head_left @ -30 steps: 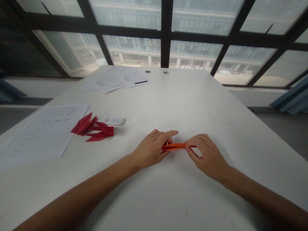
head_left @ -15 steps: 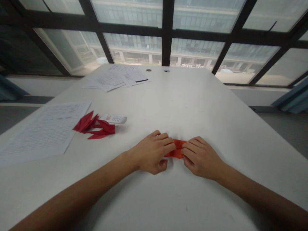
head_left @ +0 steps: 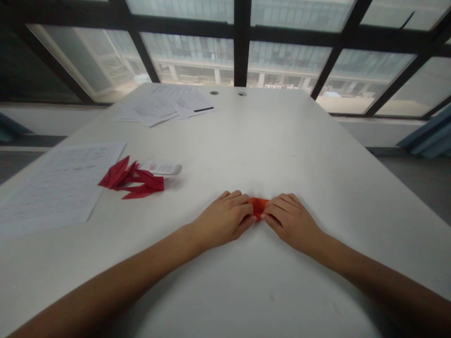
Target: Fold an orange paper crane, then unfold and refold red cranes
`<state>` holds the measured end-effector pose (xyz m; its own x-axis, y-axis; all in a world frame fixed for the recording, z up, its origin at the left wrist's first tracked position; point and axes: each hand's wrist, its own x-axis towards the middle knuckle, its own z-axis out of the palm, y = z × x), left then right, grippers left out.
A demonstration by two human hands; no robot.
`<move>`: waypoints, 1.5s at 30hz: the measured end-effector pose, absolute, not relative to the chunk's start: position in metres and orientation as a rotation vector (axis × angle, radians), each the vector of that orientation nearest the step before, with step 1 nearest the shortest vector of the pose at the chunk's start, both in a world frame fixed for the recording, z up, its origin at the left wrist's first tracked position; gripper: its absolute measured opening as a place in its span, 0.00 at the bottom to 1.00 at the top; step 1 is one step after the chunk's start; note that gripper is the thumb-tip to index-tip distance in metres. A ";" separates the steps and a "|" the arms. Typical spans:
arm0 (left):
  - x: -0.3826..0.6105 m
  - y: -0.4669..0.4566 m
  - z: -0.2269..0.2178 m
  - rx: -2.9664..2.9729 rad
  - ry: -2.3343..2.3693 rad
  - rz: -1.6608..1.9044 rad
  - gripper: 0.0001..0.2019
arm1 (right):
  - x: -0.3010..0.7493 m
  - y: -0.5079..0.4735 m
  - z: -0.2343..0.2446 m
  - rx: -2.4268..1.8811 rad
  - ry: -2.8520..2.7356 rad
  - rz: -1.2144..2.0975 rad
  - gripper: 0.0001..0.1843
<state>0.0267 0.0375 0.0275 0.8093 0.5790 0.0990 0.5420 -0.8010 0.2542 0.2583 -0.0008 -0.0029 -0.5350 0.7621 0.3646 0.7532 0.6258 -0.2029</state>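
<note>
A small folded piece of orange paper [head_left: 259, 206] lies on the white table [head_left: 225, 281] between my two hands. My left hand [head_left: 230, 217] has its fingers curled over the paper's left end, thumb tip close to its lower edge. On the right end, my right hand [head_left: 289, 220] grips with bent fingers and thumb pressed together. Only the middle strip of the paper shows; both ends are hidden under my fingers.
Left of my hands rest folded red paper pieces [head_left: 144, 183], touching a white remote control [head_left: 164, 168]. A printed sheet [head_left: 59, 183] lies at the left edge, and several more papers [head_left: 158, 105] are spread at the far left. Windows [head_left: 190, 61] rise beyond the table.
My left thumb has come in from below to the orange paper, and less of the paper shows. Both hands have closed in on it. The view has tilted slightly down.
</note>
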 end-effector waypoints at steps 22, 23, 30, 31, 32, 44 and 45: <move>0.029 0.039 0.024 2.750 0.930 0.222 0.09 | 0.256 0.003 -0.002 -1.405 -2.317 0.223 0.04; 0.029 0.039 0.023 2.731 0.931 0.217 0.06 | 0.256 0.003 -0.002 -1.409 -2.317 0.227 0.04; 0.029 0.043 0.025 2.639 0.925 0.183 0.03 | 0.257 0.003 -0.001 -1.428 -2.329 0.254 0.03; 0.028 0.043 0.025 2.642 0.918 0.172 0.04 | 0.258 0.004 -0.001 -1.431 -2.331 0.258 0.03; 0.028 0.043 0.025 2.642 0.914 0.161 0.04 | 0.258 0.004 -0.001 -1.433 -2.334 0.266 0.03; 0.022 0.046 0.020 2.607 1.019 0.328 0.28 | 0.266 0.009 0.003 -1.422 -2.341 0.318 0.25; 0.021 0.047 0.019 2.602 1.034 0.334 0.28 | 0.266 0.008 0.004 -1.431 -2.353 0.312 0.26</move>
